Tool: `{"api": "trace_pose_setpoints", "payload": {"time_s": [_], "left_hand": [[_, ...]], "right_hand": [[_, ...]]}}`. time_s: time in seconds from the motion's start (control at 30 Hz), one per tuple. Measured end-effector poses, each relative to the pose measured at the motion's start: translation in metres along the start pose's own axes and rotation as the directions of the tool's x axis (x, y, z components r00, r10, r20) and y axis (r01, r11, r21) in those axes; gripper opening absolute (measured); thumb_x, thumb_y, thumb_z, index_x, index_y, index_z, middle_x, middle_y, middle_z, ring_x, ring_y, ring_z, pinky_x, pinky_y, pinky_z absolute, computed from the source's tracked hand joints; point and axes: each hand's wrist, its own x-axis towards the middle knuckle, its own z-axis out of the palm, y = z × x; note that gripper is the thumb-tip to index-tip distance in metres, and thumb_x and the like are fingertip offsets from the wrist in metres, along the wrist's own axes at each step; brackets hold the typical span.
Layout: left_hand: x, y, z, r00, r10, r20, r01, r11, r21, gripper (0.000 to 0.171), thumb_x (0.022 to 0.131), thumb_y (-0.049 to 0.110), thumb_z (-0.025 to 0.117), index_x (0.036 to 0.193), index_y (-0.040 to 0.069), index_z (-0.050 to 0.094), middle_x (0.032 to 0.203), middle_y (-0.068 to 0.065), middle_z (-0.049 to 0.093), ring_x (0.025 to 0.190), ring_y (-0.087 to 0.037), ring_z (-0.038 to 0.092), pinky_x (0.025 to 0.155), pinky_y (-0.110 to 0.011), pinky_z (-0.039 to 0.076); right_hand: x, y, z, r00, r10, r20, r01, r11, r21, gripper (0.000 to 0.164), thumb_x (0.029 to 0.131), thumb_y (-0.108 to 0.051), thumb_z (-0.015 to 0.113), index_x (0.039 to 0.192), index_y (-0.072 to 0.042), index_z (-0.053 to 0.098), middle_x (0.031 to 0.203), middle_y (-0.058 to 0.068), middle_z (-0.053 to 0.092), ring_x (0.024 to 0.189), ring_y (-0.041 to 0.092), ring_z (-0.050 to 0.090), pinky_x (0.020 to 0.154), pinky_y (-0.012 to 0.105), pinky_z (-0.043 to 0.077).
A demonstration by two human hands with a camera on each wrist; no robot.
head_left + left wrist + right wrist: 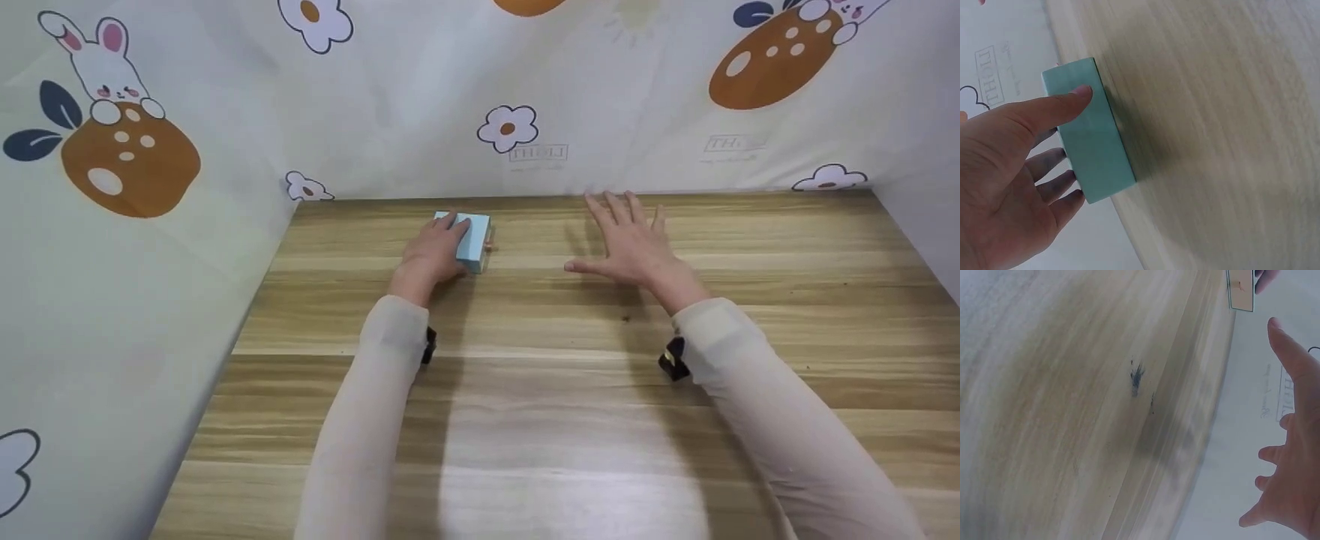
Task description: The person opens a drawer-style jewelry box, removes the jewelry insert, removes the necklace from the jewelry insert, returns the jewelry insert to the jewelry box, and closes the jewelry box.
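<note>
Pale fabric sleeves [356, 420], light-blue rectangular box [474, 240] pinched by left hand [433, 253], right hand [634, 249] spread at box's three o'clock, above wood-grain tabletop [551, 337]

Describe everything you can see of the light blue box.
The light blue box is small, rectangular and plain, with flat faces and crisp edges; its material looks like stiff card, though wood is possible. One end, facing the right hand, shows a pale panel framed in blue-green, with a small copper-coloured tab sticking out. The left hand grips it between thumb and fingers, toward the wood-grain table's far edge. Whether it is slightly raised is unclear.
</note>
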Motion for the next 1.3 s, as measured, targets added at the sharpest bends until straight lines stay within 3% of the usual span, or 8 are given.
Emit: {"api": "trace_pose_setpoints", "payload": {"time_s": [0.2,0.63,0.9,1.17,1.3], "left_hand": [[-0.001,0.005,-0.005,1.000,0.014,0.001,-0.014,0.998,0.059,0.072,0.086,0.018,0.067,0.148,0.018,0.030,0.156,-0.010,0.019,0.142,-0.032,0.019,0.113,-0.046,0.025],[-0.006,0.017,-0.011,0.999,0.053,-0.004,-0.052,0.994,0.092,0.072,0.077,0.023,0.076,0.139,0.015,0.040,0.148,-0.006,0.035,0.130,-0.033,0.036,0.099,-0.047,0.041],[-0.008,0.024,-0.012,0.997,0.069,-0.024,-0.066,0.992,0.108,0.076,0.074,0.029,0.079,0.139,0.015,0.041,0.145,-0.006,0.039,0.125,-0.030,0.039,0.099,-0.049,0.040],[-0.011,0.031,-0.010,0.996,0.088,-0.020,-0.086,0.991,0.102,0.072,0.074,0.026,0.079,0.136,0.015,0.043,0.144,-0.006,0.040,0.124,-0.030,0.039,0.092,-0.049,0.045],[-0.013,0.036,-0.008,0.995,0.095,-0.006,-0.094,0.990,0.105,0.074,0.074,0.027,0.079,0.136,0.015,0.042,0.144,-0.007,0.040,0.124,-0.030,0.039,0.095,-0.048,0.044]], "right_hand": [[0.000,-0.001,0.002,1.000,-0.003,0.010,0.003,1.000,-0.015,0.111,0.070,-0.079,0.055,0.152,-0.025,0.003,0.158,0.013,0.005,0.143,0.041,0.000,0.103,0.074,0.001],[-0.001,-0.003,0.005,1.000,0.002,0.027,-0.003,1.000,0.007,0.107,0.072,-0.074,0.058,0.152,-0.023,0.009,0.157,0.014,0.012,0.143,0.040,0.002,0.103,0.073,0.001],[0.000,-0.004,0.005,1.000,-0.005,0.021,0.004,1.000,0.019,0.106,0.073,-0.071,0.061,0.152,-0.022,0.011,0.156,0.014,0.015,0.143,0.040,0.006,0.104,0.072,0.002],[0.001,-0.009,0.010,0.998,-0.054,0.019,0.053,0.997,0.052,0.095,0.077,-0.060,0.066,0.149,-0.014,0.024,0.152,0.019,0.024,0.139,0.043,0.017,0.105,0.070,0.010],[0.001,-0.015,0.014,0.997,-0.065,0.043,0.063,0.996,0.060,0.092,0.079,-0.057,0.066,0.148,-0.012,0.025,0.152,0.018,0.025,0.139,0.043,0.019,0.107,0.067,0.015]]}}
